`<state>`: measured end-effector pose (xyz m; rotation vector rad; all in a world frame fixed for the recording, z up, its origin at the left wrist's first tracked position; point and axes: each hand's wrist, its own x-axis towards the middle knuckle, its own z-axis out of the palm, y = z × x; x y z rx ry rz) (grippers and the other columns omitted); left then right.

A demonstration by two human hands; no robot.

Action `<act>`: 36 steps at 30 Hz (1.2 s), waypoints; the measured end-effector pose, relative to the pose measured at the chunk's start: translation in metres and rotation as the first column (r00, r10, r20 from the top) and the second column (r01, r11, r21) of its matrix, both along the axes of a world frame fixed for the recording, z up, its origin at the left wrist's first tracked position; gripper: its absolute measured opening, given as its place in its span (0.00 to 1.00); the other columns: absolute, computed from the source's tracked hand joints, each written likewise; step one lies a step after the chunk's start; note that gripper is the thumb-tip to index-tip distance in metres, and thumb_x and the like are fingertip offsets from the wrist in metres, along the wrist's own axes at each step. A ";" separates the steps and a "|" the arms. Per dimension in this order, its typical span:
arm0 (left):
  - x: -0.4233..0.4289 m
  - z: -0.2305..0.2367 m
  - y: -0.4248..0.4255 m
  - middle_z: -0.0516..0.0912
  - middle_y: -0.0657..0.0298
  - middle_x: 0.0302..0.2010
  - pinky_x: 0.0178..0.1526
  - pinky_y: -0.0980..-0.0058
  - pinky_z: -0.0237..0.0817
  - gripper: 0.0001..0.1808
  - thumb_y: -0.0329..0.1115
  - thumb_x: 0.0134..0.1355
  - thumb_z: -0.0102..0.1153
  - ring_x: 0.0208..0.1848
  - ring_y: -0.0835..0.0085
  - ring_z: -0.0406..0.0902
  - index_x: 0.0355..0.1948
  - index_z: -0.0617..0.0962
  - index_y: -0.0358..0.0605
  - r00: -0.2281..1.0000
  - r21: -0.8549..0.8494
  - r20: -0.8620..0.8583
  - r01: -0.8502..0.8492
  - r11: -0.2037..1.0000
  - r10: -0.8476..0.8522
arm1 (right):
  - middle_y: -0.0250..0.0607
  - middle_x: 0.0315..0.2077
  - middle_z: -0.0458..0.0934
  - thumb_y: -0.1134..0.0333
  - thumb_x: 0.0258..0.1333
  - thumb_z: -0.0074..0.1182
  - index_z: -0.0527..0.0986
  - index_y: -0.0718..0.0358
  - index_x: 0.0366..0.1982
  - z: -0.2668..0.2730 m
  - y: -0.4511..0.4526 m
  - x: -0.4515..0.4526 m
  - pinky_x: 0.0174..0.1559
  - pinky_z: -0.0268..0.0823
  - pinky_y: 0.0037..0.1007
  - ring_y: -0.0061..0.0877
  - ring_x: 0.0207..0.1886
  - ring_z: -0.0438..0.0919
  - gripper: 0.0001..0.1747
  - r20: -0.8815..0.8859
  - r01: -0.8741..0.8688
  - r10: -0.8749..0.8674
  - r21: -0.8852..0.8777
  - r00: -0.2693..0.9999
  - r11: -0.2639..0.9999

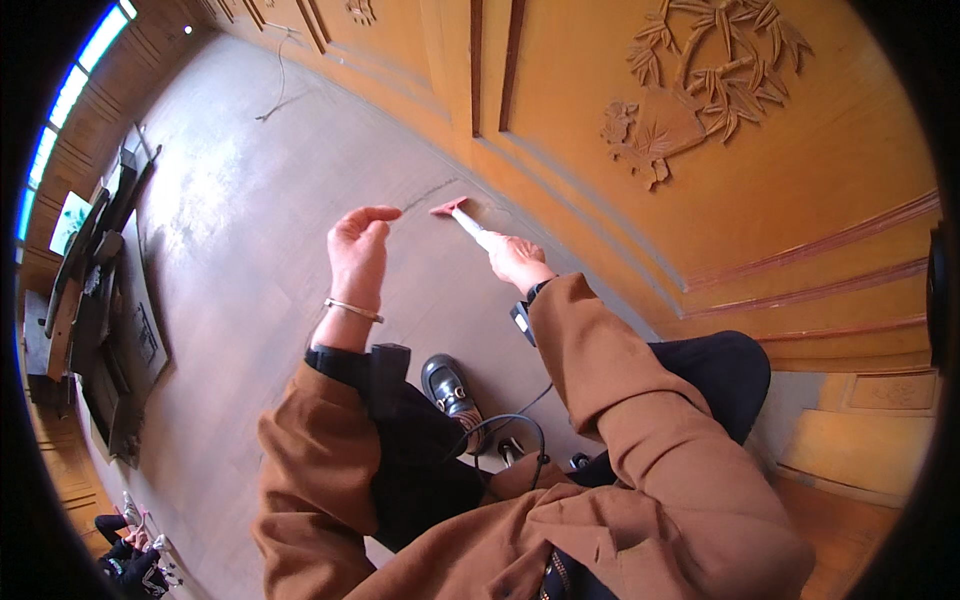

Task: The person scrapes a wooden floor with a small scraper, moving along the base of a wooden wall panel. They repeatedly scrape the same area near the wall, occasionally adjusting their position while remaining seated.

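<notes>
My right hand [515, 259] grips the white handle of a small tool with a pink, T-shaped head [450, 206], a squeegee or a brush. Its head is down at the floor, close to the foot of the wooden wall panel. A thin dark streak [429, 195], perhaps dust, runs across the floor by the head. To the left, my left hand [360, 244] is raised over the floor with loosely bent fingers and nothing visible in it. A bracelet [354, 309] circles that wrist. Both forearms wear brown sleeves with dark devices at the wrists.
Orange wooden panelling with a carved bamboo relief [705, 90] rises on the right. Dark boards [112, 315] are piled at the left. A cord [281, 75] lies far off by the wall. A black cable [541, 435] loops near my shoe [448, 386]. Another person [135, 551] is at lower left.
</notes>
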<state>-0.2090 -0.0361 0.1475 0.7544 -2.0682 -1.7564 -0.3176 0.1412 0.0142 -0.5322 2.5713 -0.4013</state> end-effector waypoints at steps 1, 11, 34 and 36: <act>-0.001 0.000 0.002 0.79 0.67 0.30 0.35 0.82 0.59 0.13 0.23 0.47 0.45 0.30 0.82 0.69 0.31 0.81 0.38 1.000 -0.018 -0.004 0.009 1.000 -0.009 | 0.44 0.39 0.76 0.61 0.54 0.39 0.67 0.46 0.49 0.004 -0.005 -0.003 0.44 0.66 0.41 0.43 0.44 0.73 0.19 0.017 0.018 -0.017 -0.023 1.000 1.000; -0.002 -0.012 -0.005 0.77 0.69 0.25 0.28 0.84 0.57 0.13 0.22 0.46 0.45 0.24 0.85 0.66 0.29 0.81 0.37 0.999 -0.034 -0.027 0.028 0.999 -0.029 | 0.45 0.36 0.77 0.62 0.53 0.42 0.65 0.44 0.50 -0.013 0.056 0.041 0.42 0.66 0.41 0.42 0.40 0.75 0.20 0.012 0.136 -0.136 0.003 0.991 0.991; -0.007 -0.024 -0.011 0.77 0.66 0.19 0.24 0.82 0.58 0.13 0.23 0.45 0.45 0.21 0.82 0.68 0.27 0.81 0.36 0.994 -0.214 0.067 0.097 0.972 -0.084 | 0.36 0.14 0.73 0.64 0.48 0.49 0.71 0.68 0.25 -0.032 0.059 0.081 0.12 0.64 0.27 0.25 0.14 0.74 0.12 0.632 0.802 -0.539 -0.240 0.557 0.547; -0.008 -0.024 -0.011 0.77 0.67 0.19 0.24 0.82 0.58 0.13 0.23 0.45 0.45 0.20 0.82 0.68 0.27 0.81 0.36 0.994 -0.233 0.038 0.106 0.967 -0.100 | 0.35 0.13 0.72 0.65 0.47 0.50 0.70 0.67 0.22 -0.027 0.068 0.075 0.12 0.61 0.26 0.23 0.12 0.72 0.11 0.695 0.848 -0.511 -0.294 0.506 0.440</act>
